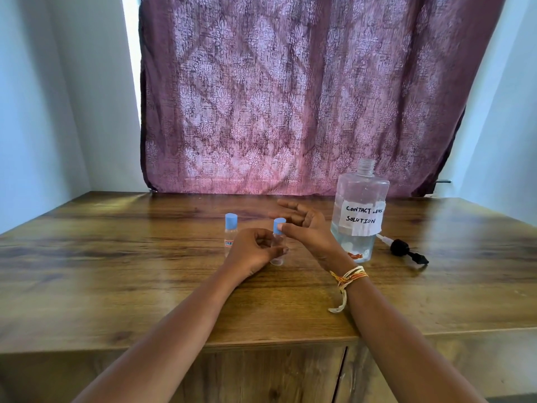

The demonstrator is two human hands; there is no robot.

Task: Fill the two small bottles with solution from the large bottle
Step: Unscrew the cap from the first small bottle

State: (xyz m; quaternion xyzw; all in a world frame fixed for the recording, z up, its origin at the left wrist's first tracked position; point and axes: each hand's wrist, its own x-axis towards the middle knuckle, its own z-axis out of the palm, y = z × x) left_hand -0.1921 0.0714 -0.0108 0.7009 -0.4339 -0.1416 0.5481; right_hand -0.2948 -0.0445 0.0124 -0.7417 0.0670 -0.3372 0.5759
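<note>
The large bottle is standing uncapped toward the back right of the wooden table, its neck open and ready for pouring, while its black pump top is lying just beside it on the right, nearer the right edge, evidently set aside to free the opening. A white taped label on the bottle is reading "CONTACT LENS SOLUTION" in handwritten capitals; some clear liquid is showing in its lower part. Near the middle of the table, a person is working on one small bottle, clear with a blue cap: the left hand is curling around its body to steady it, while the right hand is pressing its thumb against the cap with the other fingers spread loosely, apparently to twist or pull the cap off before filling. The other small bottle is waiting upright just to the left, its blue cap on, partly hidden behind the left hand; it is carrying a small orange-and-blue label too blurred to read. A bracelet of threads is circling the right wrist. A patterned purple curtain is hanging behind the table's back edge.
</note>
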